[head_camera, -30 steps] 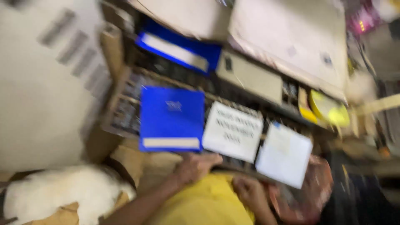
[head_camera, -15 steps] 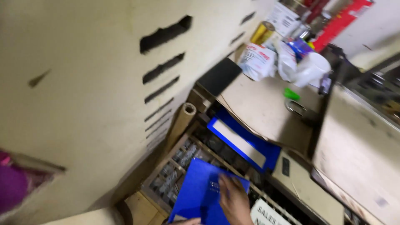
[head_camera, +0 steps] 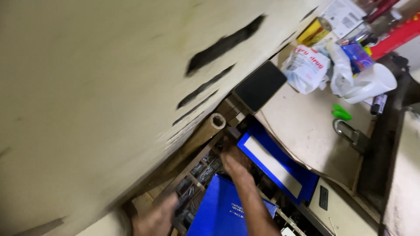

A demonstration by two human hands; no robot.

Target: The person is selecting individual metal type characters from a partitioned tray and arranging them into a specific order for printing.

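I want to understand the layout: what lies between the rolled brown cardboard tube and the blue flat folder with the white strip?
In the head view, the person's right hand lies between the rolled brown cardboard tube and the blue flat folder with the white strip.

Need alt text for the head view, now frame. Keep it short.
Two bare hands reach into a tray of small metal pieces beside a pale wall: the right hand next to a blue folder, the left hand at the tray's near edge. A blue book lies under the right forearm; plastic bags sit on the counter beyond.
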